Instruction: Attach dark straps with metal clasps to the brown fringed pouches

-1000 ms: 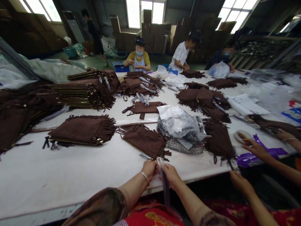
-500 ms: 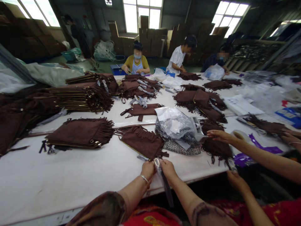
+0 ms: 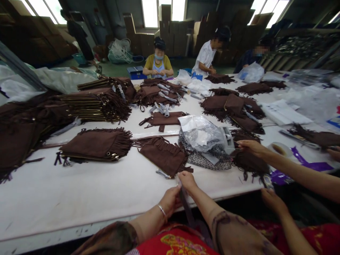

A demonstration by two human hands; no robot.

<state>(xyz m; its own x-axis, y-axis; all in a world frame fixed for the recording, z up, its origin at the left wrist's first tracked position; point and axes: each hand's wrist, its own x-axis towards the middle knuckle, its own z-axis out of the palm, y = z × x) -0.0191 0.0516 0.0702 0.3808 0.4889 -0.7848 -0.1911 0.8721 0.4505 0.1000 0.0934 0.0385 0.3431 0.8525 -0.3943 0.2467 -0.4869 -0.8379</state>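
Note:
A dark strap (image 3: 188, 211), its upper end wrapped in clear plastic, hangs down toward my lap at the table's front edge. My right hand (image 3: 187, 181) pinches its upper end, close to the corner of a brown fringed pouch (image 3: 163, 157) lying on the table. Just below and to the left, my left hand (image 3: 171, 202), with a bangle at the wrist, is closed on the same strap; its fingertips are partly hidden. A plastic-wrapped clasp (image 3: 163, 173) lies at the pouch's lower edge.
Stacked brown pouches (image 3: 97, 146) lie to the left, with a taller pile (image 3: 87, 104) behind. A plastic-covered tweed bundle (image 3: 207, 141) stands right of centre. From the right reaches a co-worker's hand (image 3: 249, 147). Several people work across the table (image 3: 79, 191).
My left hand has dropped slightly toward me, while my right hand has risen a little toward the pouch. The gold-coloured ring seen between them is now hidden. The view has shifted slightly.

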